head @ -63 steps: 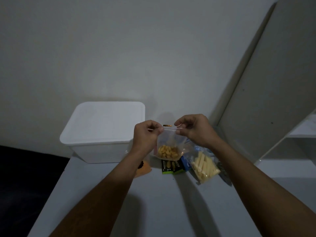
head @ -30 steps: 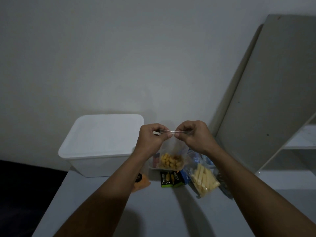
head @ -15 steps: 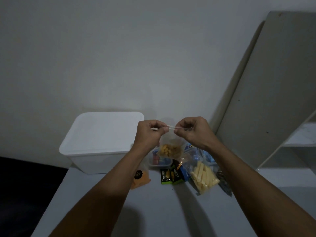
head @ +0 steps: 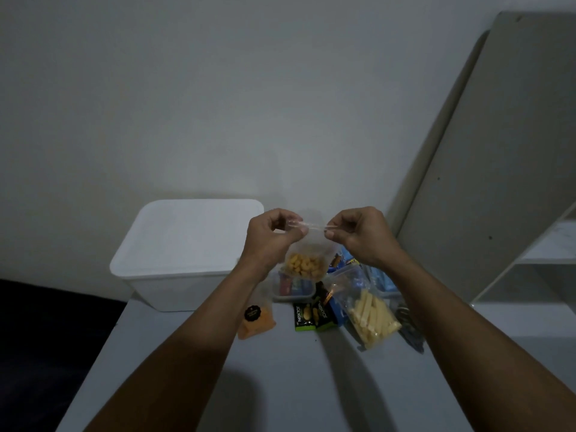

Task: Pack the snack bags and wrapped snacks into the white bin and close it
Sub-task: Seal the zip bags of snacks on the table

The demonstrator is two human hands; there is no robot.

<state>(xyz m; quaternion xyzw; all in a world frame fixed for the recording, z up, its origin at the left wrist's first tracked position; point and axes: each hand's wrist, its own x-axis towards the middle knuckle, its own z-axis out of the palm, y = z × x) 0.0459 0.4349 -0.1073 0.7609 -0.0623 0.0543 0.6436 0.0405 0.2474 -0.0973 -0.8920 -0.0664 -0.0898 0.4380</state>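
A clear zip bag of small yellow puffs (head: 304, 264) hangs in the air above the table. My left hand (head: 270, 237) and my right hand (head: 358, 235) each pinch its top strip, fingertips a short way apart. The white bin (head: 174, 275) stands at the back left with its lid (head: 190, 235) on. On the table lie a bag of pale sticks (head: 372, 316), an orange snack bag with a black label (head: 255, 321), two green wrapped snacks (head: 313, 316), blue wrapped snacks (head: 378, 277) and a small clear tub (head: 291, 289).
The table (head: 280, 385) is pale grey; its left edge drops to a dark area (head: 46, 338). A plain wall rises behind. A tall leaning board (head: 498, 151) and white shelves (head: 548, 244) stand at the right.
Both hands have lifted the puff bag slightly, and their fingertips have shifted along its top strip. The camera view has shifted a little.
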